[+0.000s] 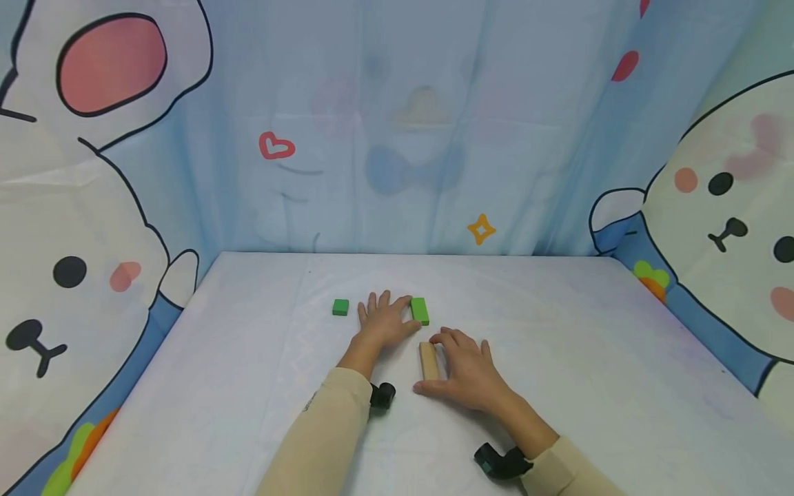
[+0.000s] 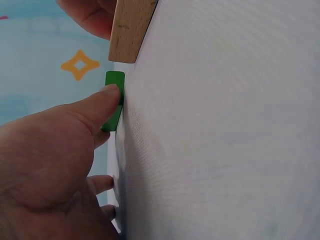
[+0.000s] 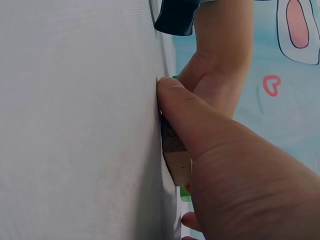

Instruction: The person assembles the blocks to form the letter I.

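The long green block (image 1: 420, 311) is pinched by the left hand (image 1: 386, 325), thumb at its near end and forefinger at its far end, with the other fingers spread on the bench (image 1: 248, 386). The wooden block (image 1: 429, 362) is held end to end between the thumb and fingers of the right hand (image 1: 468, 368), on that hand's left side; whether it is lifted at all cannot be told. Because the right fingertips are set just beside the left thumb, the hands may be bumped together and either block knocked askew. With both blocks gripped only at their ends, a twist or slip could be caused by uneven pressure. The small green block (image 1: 340, 307), apart on the left hand's outer side, could be nudged if that hand is swung outward. A wrist camera (image 1: 382, 395) might also be brushed against the wooden block.
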A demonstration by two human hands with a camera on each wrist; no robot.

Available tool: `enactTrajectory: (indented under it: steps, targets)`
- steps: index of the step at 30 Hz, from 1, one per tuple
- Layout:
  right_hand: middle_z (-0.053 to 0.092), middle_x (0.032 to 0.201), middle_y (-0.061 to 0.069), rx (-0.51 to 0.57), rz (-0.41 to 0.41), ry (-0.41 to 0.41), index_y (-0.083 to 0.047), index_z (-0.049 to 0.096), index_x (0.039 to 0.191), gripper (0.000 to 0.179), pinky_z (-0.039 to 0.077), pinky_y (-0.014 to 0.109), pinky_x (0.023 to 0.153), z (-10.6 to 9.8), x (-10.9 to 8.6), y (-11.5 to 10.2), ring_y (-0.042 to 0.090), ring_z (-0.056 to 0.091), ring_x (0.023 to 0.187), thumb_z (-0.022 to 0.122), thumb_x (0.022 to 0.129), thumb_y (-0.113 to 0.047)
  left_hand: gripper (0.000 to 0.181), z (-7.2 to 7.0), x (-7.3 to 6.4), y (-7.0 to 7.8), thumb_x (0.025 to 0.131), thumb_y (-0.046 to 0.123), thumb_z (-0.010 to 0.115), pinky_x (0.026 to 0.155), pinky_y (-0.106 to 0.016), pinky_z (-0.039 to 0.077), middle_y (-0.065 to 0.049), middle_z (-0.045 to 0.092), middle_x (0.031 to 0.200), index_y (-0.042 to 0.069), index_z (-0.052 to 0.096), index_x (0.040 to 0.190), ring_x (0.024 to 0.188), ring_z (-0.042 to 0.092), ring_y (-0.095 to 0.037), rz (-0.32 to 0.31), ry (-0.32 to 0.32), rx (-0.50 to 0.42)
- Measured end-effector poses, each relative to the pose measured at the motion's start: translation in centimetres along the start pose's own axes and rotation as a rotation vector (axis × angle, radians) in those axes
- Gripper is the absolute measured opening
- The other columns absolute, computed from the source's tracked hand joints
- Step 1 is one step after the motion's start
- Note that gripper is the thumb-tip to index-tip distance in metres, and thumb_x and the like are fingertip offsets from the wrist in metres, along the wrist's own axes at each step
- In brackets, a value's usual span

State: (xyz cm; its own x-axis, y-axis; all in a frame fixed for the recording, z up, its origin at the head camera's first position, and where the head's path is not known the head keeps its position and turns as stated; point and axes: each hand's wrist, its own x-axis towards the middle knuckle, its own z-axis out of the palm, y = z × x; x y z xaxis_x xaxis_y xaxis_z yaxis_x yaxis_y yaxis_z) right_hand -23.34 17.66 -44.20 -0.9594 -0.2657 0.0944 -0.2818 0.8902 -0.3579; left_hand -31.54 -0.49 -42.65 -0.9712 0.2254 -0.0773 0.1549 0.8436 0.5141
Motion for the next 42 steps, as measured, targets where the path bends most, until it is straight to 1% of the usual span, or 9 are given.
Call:
enactTrajectory:
  steps: [5, 14, 19, 22, 26, 28, 31, 37, 42]
  targets:
    - [0.052, 0.151, 0.018, -0.024, -0.007, 0.017, -0.013, 0.055, 0.136, 0.086, 0.018, 0.084, 0.111, 0.1, 0.1, 0.0, 0.041, 0.046, 0.143, 0.083, 0.075, -0.066, 0.064, -0.1, -0.1, 0.1, 0.102, 0.046, 0.061, 0.127, -0.063, 0.003, -0.018, 0.022, 0.171, 0.024, 0.042, 0.159, 0.16, 0.007, -0.044, -0.011, -0.001, -0.023]
    - [0.055, 0.145, 0.016, -0.037, -0.012, 0.019, -0.013, 0.054, 0.136, 0.087, 0.02, 0.084, 0.11, 0.0, 0.3, 0.1, 0.039, 0.048, 0.141, 0.083, 0.074, -0.068, 0.065, -0.2, -0.1, 0.2, 0.102, 0.048, 0.061, 0.127, -0.064, 0.005, -0.018, 0.022, 0.171, 0.025, 0.042, 0.159, 0.16, 0.007, -0.044, -0.001, 0.0, -0.015]
    - [0.054, 0.148, 0.016, -0.01, -0.007, 0.007, -0.013, 0.052, 0.143, 0.092, 0.018, 0.083, 0.112, -0.2, 0.0, 0.2, 0.04, 0.046, 0.143, 0.077, 0.077, -0.071, 0.064, 0.0, 0.1, 0.3, 0.102, 0.047, 0.061, 0.127, -0.063, 0.005, -0.017, 0.023, 0.171, 0.024, 0.042, 0.159, 0.16, 0.008, -0.044, -0.006, 0.004, -0.01]
    - [0.052, 0.152, 0.017, 0.048, -0.012, 0.011, -0.012, 0.05, 0.148, 0.082, 0.015, 0.082, 0.114, -0.4, -0.3, 0.4, 0.042, 0.042, 0.147, 0.07, 0.088, -0.065, 0.064, 0.2, 0.0, 0.3, 0.102, 0.047, 0.06, 0.127, -0.063, 0.004, -0.017, 0.022, 0.171, 0.024, 0.041, 0.159, 0.16, 0.008, -0.044, -0.008, 0.002, 0.001]
    - [0.051, 0.155, 0.016, 0.17, -0.024, 0.031, -0.016, 0.051, 0.149, 0.057, 0.009, 0.08, 0.116, -0.4, -0.8, 0.9, 0.043, 0.037, 0.15, 0.063, 0.1, -0.043, 0.065, 0.3, 0.0, 0.3, 0.102, 0.046, 0.061, 0.127, -0.062, 0.004, -0.016, 0.021, 0.171, 0.026, 0.04, 0.16, 0.16, 0.007, -0.043, -0.01, -0.005, 0.009]
    - [0.052, 0.155, 0.014, 0.225, -0.028, 0.037, -0.019, 0.054, 0.147, 0.05, 0.006, 0.08, 0.117, -0.4, -0.9, 1.1, 0.043, 0.036, 0.151, 0.064, 0.101, -0.034, 0.065, 0.3, 0.0, 0.2, 0.102, 0.046, 0.062, 0.128, -0.062, 0.004, -0.016, 0.021, 0.171, 0.026, 0.04, 0.16, 0.16, 0.007, -0.043, -0.012, -0.003, 0.009]
    - [0.052, 0.155, 0.014, 0.25, -0.042, 0.043, -0.022, 0.059, 0.144, 0.045, 0.005, 0.08, 0.117, -0.3, -1.0, 1.3, 0.042, 0.037, 0.151, 0.064, 0.101, -0.032, 0.065, 0.4, 0.1, 0.2, 0.102, 0.047, 0.062, 0.127, -0.062, 0.005, -0.016, 0.022, 0.171, 0.027, 0.041, 0.16, 0.16, 0.008, -0.043, -0.01, 0.0, 0.015]
    - [0.054, 0.152, 0.015, 0.212, -0.068, 0.042, -0.025, 0.064, 0.138, 0.041, 0.008, 0.08, 0.116, 0.0, -1.0, 1.6, 0.041, 0.04, 0.149, 0.067, 0.099, -0.034, 0.066, 0.4, 0.1, 0.1, 0.101, 0.047, 0.063, 0.127, -0.063, 0.004, -0.015, 0.022, 0.171, 0.028, 0.041, 0.16, 0.16, 0.007, -0.043, -0.015, -0.001, 0.005]
    - [0.053, 0.153, 0.016, 0.19, -0.085, 0.044, -0.025, 0.066, 0.136, 0.04, 0.01, 0.08, 0.117, 0.0, -1.0, 1.6, 0.041, 0.039, 0.15, 0.07, 0.098, -0.038, 0.065, 0.1, -0.1, 0.0, 0.1, 0.044, 0.065, 0.127, -0.063, 0.003, -0.016, 0.022, 0.171, 0.026, 0.043, 0.158, 0.16, 0.007, -0.044, -0.014, 0.013, -0.041]
